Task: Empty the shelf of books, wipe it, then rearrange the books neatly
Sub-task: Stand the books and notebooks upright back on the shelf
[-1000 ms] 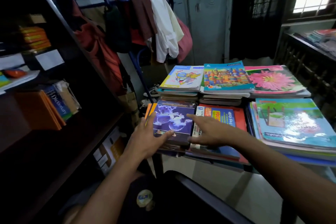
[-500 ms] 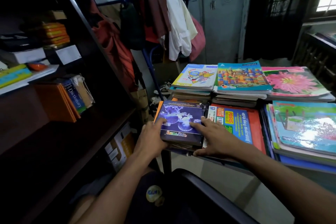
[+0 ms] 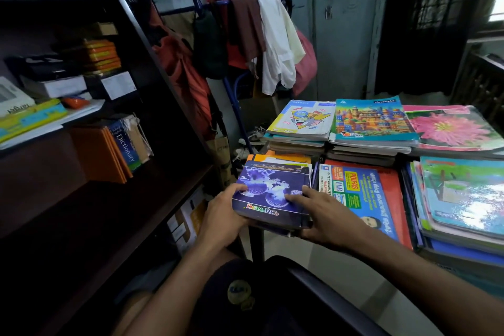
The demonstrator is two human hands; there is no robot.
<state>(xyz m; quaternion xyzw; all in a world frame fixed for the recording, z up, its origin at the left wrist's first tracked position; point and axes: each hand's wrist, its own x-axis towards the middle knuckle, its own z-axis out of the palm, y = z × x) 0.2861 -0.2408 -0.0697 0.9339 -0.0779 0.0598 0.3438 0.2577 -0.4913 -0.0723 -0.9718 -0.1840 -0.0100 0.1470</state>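
The left hand (image 3: 221,217) grips the near-left corner of a blue jellyfish-cover book (image 3: 272,194), thumb on the cover and fingers curled under its edge; the right hand (image 3: 326,219) grasps the same book at its near-right side, index finger laid across the cover and the other fingers wrapped around the near edge; the book sits on top of a short stack at the near-left corner of a table (image 3: 256,240), its near end jutting past the stack below. Just right of it lies a red-bordered computer book (image 3: 365,194), touching the right hand's wrist side; beyond these stand a cartoon-cover stack (image 3: 302,123), a castle-cover stack (image 3: 371,121) and a pink-flower book (image 3: 450,128); a glossy landscape-cover pile (image 3: 463,194) lies at far right. To the left stands the dark shelf (image 3: 109,215); its middle board holds a leaning blue dictionary (image 3: 124,144) between orange books (image 3: 98,153) and worn ones; clothes (image 3: 275,41) hang on a rack behind.
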